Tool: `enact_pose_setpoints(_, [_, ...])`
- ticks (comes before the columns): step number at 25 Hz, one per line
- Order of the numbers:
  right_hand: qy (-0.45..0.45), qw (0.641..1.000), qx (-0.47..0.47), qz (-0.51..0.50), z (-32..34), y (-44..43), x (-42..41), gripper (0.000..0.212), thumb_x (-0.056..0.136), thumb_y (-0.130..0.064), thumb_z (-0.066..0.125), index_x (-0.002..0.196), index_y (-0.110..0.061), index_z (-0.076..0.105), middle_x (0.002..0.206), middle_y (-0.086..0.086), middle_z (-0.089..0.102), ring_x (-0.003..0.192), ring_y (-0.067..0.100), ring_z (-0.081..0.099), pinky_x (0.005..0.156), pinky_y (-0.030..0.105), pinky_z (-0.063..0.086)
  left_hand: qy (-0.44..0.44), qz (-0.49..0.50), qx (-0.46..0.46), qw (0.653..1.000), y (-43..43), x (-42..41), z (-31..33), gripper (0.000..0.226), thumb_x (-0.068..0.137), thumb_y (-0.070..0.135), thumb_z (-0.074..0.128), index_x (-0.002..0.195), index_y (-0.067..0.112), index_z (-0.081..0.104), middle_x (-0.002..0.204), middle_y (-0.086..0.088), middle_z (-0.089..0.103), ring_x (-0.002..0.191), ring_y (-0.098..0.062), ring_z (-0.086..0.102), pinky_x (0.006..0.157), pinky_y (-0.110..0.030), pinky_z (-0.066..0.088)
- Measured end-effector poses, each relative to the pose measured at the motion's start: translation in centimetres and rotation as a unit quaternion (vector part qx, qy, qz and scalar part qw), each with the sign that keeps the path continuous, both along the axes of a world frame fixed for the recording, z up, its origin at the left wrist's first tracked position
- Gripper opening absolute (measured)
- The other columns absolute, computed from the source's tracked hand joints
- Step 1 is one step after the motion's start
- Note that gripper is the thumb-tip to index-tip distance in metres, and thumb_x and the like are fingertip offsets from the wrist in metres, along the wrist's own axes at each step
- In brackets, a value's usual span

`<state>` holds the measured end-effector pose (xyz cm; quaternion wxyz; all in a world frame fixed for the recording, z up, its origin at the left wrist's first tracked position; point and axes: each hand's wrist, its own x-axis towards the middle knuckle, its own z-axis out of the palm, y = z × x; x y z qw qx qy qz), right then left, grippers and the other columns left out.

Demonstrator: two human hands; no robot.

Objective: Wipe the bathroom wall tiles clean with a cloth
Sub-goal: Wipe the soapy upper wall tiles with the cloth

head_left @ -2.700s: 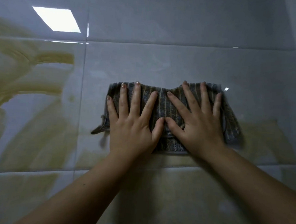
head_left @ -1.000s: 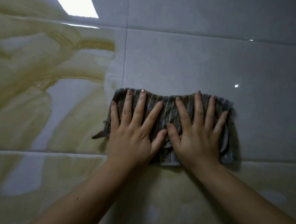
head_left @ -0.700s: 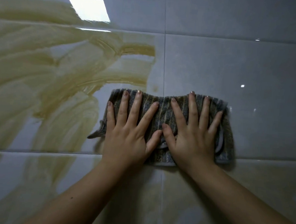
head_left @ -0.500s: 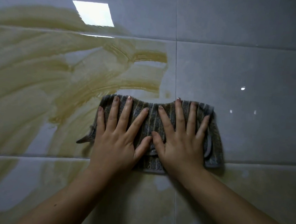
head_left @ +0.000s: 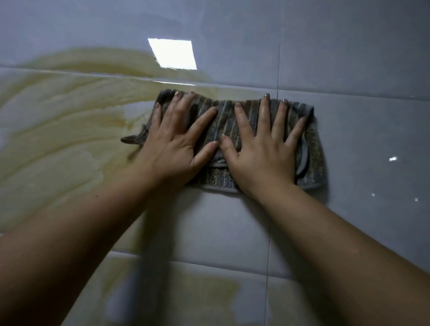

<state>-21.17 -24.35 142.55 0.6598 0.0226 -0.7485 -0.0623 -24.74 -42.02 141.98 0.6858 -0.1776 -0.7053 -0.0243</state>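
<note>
Both hands lie flat on the wall, fingers straight and fanned apart, palms pressing down. The left hand point(head_left: 175, 140) and the right hand point(head_left: 262, 150) sit side by side with their thumb tips nearly touching. Under them is the cloth point(head_left: 224, 123), a grey striped towel folded into a wide band. Its long axis runs left to right along the wall, its stripes run up and down, and a small loose tail sticks out at its left end. It sits just below a horizontal grout line of the grey wall tiles point(head_left: 374, 137). Yellowish smears point(head_left: 59, 133) sweep across the tiles to the left, more lie below, and a bright reflection point(head_left: 172, 54) of a light shines above.
</note>
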Motion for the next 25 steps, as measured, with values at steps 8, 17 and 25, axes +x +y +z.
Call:
enact_pose_setpoints(8, [0.003,1.000,-0.007,-0.026,0.8,1.8,0.1,0.069,0.087,-0.067,0.014,0.150,-0.038,0.009,0.161,0.009,-0.006,0.146,0.036,-0.012,0.112,0.066,-0.008,-0.022,-0.006,0.025,0.999,1.6,0.2,-0.9,0.067,0.091,0.066,0.014,0.153,0.042,0.011,0.164,-0.004,0.006,0.151,-0.025,-0.004,0.121,-0.053,0.000])
enact_pose_setpoints(17, [0.027,0.999,-0.039,-0.014,7.2,-6.9,-1.4,0.063,0.092,-0.063,0.017,0.151,-0.040,0.008,0.162,0.003,-0.007,0.147,0.031,-0.011,0.112,0.063,-0.013,-0.024,-0.019,0.026,0.999,-5.7,-1.5,7.1,0.068,0.086,0.069,0.009,0.151,0.047,0.007,0.164,0.002,0.000,0.151,-0.019,-0.005,0.121,-0.046,-0.003])
enact_pose_setpoints(25, [0.004,0.999,-0.021,-0.038,-0.6,-8.3,-1.5,0.070,0.086,-0.065,0.006,0.151,-0.039,0.002,0.162,0.003,-0.007,0.148,0.027,-0.013,0.114,0.059,-0.011,-0.005,-0.022,-0.018,1.000,-8.3,-1.9,0.4,0.067,0.090,0.068,0.011,0.153,0.043,0.010,0.164,-0.002,0.001,0.151,-0.023,-0.005,0.121,-0.051,0.000])
